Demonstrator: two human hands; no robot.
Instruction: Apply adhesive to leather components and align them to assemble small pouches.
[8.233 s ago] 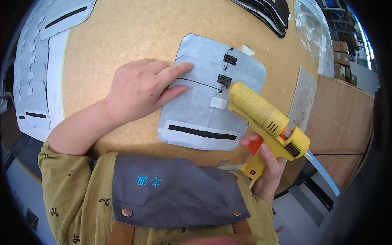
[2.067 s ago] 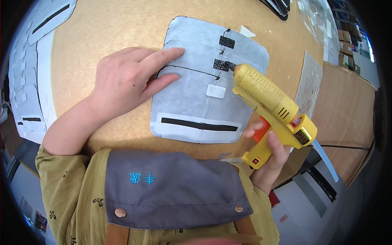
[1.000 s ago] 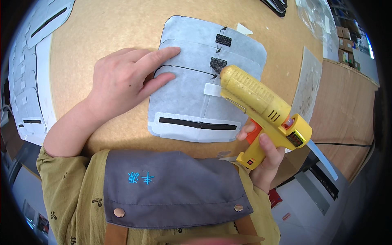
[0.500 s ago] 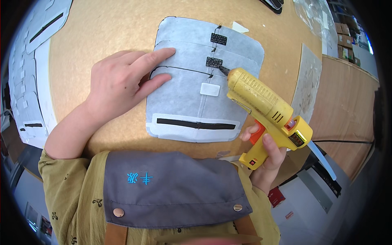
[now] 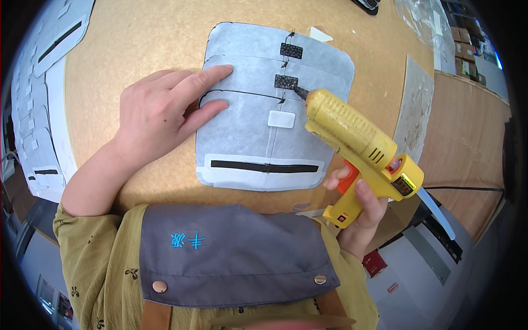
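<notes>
My right hand (image 5: 363, 204) grips a yellow hot glue gun (image 5: 352, 129) by its handle, a finger at the orange trigger. Its dark nozzle (image 5: 300, 92) touches or nearly touches the right end of the lower black textured patch (image 5: 286, 82). A matching black patch (image 5: 291, 51) lies farther up. Both sit on a pale grey fabric panel (image 5: 236, 132) with rounded corners, a white patch (image 5: 281, 119) and a black slot strip (image 5: 264, 166) along its near edge. My left hand (image 5: 165, 110) rests on the panel's left side, fingers stretched out and thumb apart, holding nothing.
Several similar grey panels (image 5: 41, 118) lie at the far left. A white scrap (image 5: 320, 34) is beyond the panel on the brown tabletop (image 5: 137, 38). Clear plastic wrap (image 5: 423, 22) and a stained pale board (image 5: 411, 110) lie to the right; a glue stick (image 5: 438, 214) protrudes from the gun's back.
The panel and black patches appear very slightly farther left in the picture. The nozzle stays at the lower patch's right end, and both hands keep their hold.
</notes>
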